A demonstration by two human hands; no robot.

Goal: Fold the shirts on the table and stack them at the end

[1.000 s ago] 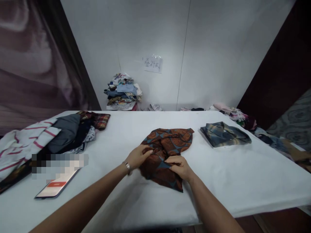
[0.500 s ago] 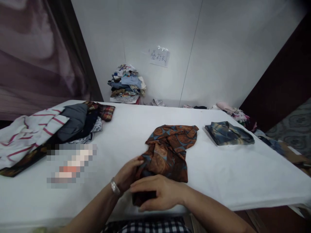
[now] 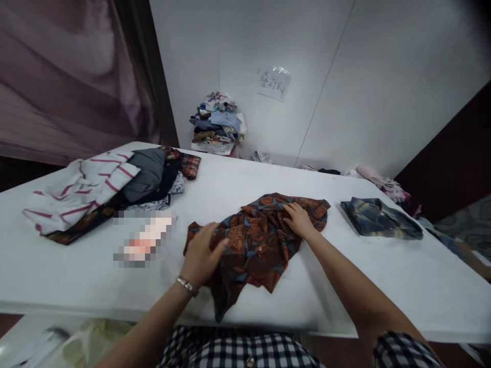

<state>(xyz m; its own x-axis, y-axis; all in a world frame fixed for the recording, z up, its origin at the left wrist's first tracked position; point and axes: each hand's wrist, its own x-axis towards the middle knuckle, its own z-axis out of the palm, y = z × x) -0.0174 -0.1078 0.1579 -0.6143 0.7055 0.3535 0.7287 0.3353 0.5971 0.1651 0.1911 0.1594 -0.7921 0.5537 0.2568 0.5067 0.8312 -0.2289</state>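
Centrally, one brown shirt [image 3: 251,250] lies beneath the left hand [image 3: 200,257], thumb apart, and the right hand [image 3: 299,221], fingers slightly spread. One folded shirt [image 3: 379,221] rests rightward.

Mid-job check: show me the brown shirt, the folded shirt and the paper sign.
Brown shirt [image 3: 255,243]: head view, on its rumpled middle.
Folded shirt [image 3: 382,220]: head view, on its upper face.
Paper sign [image 3: 273,84]: head view, on its written middle.
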